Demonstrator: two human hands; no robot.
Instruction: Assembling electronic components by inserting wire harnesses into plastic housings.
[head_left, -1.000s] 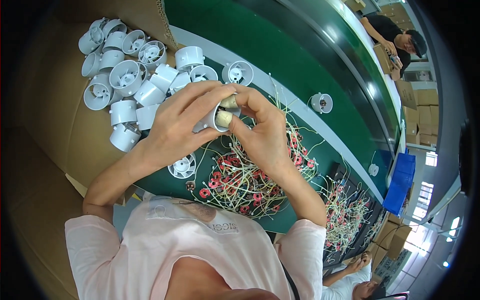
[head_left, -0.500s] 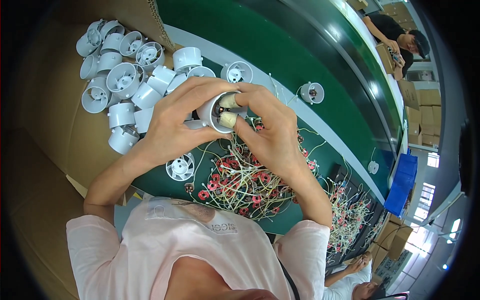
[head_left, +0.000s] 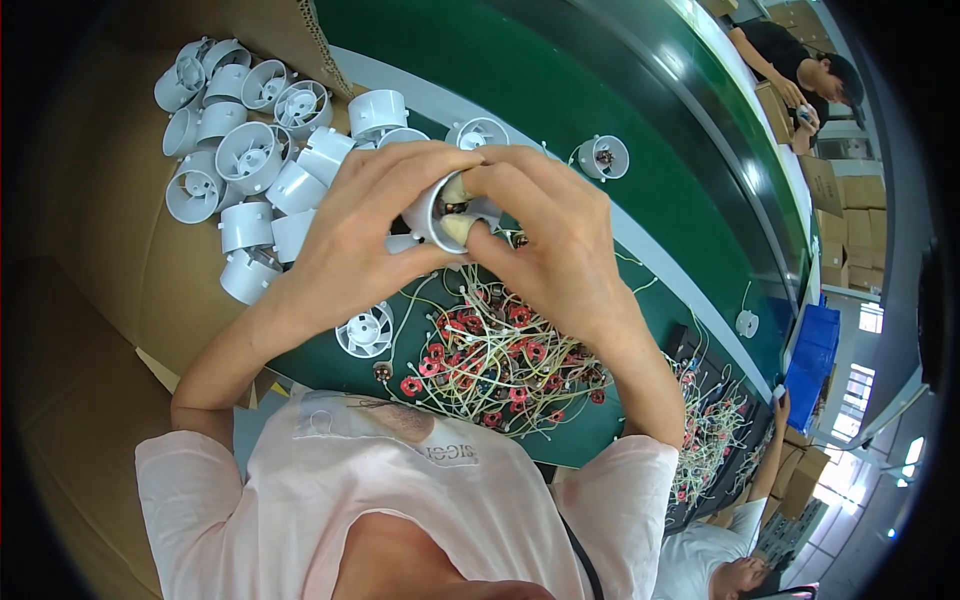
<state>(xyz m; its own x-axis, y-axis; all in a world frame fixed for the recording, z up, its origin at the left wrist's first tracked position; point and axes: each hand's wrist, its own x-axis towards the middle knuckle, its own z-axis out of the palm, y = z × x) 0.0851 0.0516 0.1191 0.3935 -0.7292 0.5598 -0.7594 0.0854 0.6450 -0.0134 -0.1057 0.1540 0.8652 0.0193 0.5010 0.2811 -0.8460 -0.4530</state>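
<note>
My left hand [head_left: 340,235] is wrapped around a white plastic fan housing [head_left: 424,220], its open end tilted towards my right. My right hand [head_left: 560,235] grips the housing's rim, with the thumb and a finger, both in pale finger covers, reaching inside. Between those two fingertips a small dark motor coil part [head_left: 455,207] shows in the housing; the fingers hide much of it. Below my hands lies a tangled heap of red-and-copper motor coils with pale wires [head_left: 520,350]. A loose white fan wheel [head_left: 365,330] rests beside the heap.
Many white fan housings [head_left: 248,158] pile up in a cardboard box [head_left: 130,250] at left. A green conveyor belt [head_left: 480,70] runs along the far side, carrying a housing [head_left: 603,157]. More wired coils [head_left: 705,430] fill a black tray at right. Two co-workers sit nearby.
My right fingers have shifted and tilted inside the housing. The housing on the belt has travelled away to the left. The co-worker at lower right has stretched an arm towards the belt.
</note>
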